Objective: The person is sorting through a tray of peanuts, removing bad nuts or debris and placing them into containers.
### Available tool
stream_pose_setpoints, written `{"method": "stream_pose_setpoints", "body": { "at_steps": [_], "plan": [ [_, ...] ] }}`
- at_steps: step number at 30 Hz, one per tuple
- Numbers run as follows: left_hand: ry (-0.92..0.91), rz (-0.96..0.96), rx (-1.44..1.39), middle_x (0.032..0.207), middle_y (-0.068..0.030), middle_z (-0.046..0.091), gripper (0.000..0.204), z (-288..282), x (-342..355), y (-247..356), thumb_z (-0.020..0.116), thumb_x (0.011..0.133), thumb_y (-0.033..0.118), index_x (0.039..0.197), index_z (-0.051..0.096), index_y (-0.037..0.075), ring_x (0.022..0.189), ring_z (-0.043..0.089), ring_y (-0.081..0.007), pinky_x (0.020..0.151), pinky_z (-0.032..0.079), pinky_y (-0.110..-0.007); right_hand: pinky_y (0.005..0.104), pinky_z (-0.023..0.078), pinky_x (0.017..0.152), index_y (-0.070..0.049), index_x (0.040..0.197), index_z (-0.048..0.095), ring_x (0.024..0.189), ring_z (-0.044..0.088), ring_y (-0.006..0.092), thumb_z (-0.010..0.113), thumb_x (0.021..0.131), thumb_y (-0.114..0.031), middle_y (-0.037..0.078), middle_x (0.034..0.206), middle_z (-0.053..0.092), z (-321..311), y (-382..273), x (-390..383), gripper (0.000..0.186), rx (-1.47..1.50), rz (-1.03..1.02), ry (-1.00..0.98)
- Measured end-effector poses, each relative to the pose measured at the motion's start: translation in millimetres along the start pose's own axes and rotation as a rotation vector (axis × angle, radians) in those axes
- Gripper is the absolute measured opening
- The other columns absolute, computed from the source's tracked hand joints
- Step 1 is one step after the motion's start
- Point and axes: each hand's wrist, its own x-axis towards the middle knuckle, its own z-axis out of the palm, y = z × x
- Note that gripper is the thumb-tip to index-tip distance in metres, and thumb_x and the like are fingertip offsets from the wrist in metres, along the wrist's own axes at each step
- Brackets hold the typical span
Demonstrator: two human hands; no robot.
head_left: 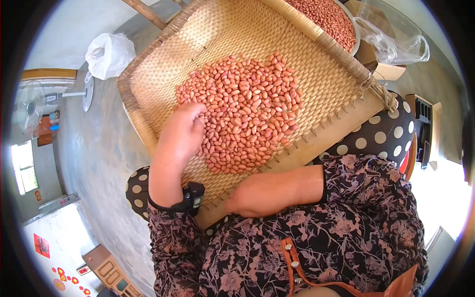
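1. Peanuts (250, 106): shelled, reddish, one loose patch on the woven tray (321, 84), around its middle and toward the wearer; lower layers hidden.
2. Tray: far edge cut off by the upper frame; near edge stitched, partly covered by the right forearm.
3. Left hand (183, 131): at the patch's left margin, fingers curled down. Fingertips obscured; cannot tell whether they pinch a peanut.
4. Right hand (250, 196): at the tray's near edge, knuckles bent; fingers out of sight underneath, grip indeterminable.
5. Bowl (357, 30): beyond the tray, holds similar peanuts; partly hidden, cropped above.
6. Fan (31, 108): far left, blades indistinct.
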Motion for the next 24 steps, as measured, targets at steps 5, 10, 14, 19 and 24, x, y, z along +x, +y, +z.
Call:
{"method": "stream_pose_setpoints", "body": {
  "at_steps": [5, 10, 14, 19, 24],
  "plan": [
    [0.225, -0.203, 0.035, 0.132, -0.0223, 0.05, 0.045, 4.0, 26.6, -23.0, 0.049, 0.089, 0.011, 0.134, 0.044, 0.004, 0.12, 0.049, -0.038, 0.101, 0.039, -0.038, 0.0485, 0.048, 0.067, -0.004, 0.095, 0.058, 0.075, 0.06, 0.0412, 0.052, 0.082, -0.012, 0.021, 0.078, 0.062, 2.2, -1.4, -0.6, 0.017, 0.05, -0.003, 0.054],
    [0.337, -0.2, 0.115, 0.147, -0.0191, 0.034, 0.054, 35.7, 57.6, -53.0, 0.043, 0.094, 0.03, 0.141, 0.036, 0.004, 0.136, 0.031, -0.0352, 0.112, 0.024, -0.039, 0.0486, 0.048, 0.068, -0.002, 0.089, 0.06, 0.076, 0.061, 0.0411, 0.053, 0.081, -0.012, 0.021, 0.078, 0.062, 5.0, -3.3, -0.2, 0.015, 0.083, 0.019, 0.071],
    [0.271, -0.221, 0.312, 0.151, -0.018, 0.028, 0.06, 51.6, 64.9, -42.9, 0.037, 0.096, 0.043, 0.144, 0.034, 0.007, 0.141, 0.023, -0.032, 0.115, 0.015, -0.042, 0.0492, 0.048, 0.067, -0.002, 0.088, 0.059, 0.076, 0.061, 0.0407, 0.053, 0.08, -0.013, 0.021, 0.076, 0.062, 8.5, 1.6, 0.0, 0.015, 0.07, 0.0, 0.075],
    [0.212, -0.085, 0.187, 0.151, -0.0179, 0.027, 0.057, 63.7, 68.8, -19.0, 0.037, 0.097, 0.042, 0.143, 0.036, 0.008, 0.14, 0.023, -0.0337, 0.115, 0.016, -0.044, 0.0494, 0.047, 0.067, -0.001, 0.088, 0.06, 0.076, 0.06, 0.0409, 0.053, 0.08, -0.013, 0.02, 0.077, 0.062, 5.9, 2.0, -0.9, 0.016, 0.077, 0.001, 0.069],
    [0.187, -0.002, 0.175, 0.152, -0.0175, 0.026, 0.057, 71.6, 70.7, 6.0, 0.037, 0.097, 0.042, 0.144, 0.035, 0.009, 0.14, 0.022, -0.0353, 0.115, 0.015, -0.043, 0.0491, 0.047, 0.069, 0.0, 0.088, 0.061, 0.077, 0.061, 0.0404, 0.053, 0.08, -0.014, 0.021, 0.078, 0.063, 5.9, 0.8, -1.6, 0.017, 0.054, -0.029, 0.07]
  ]
}}
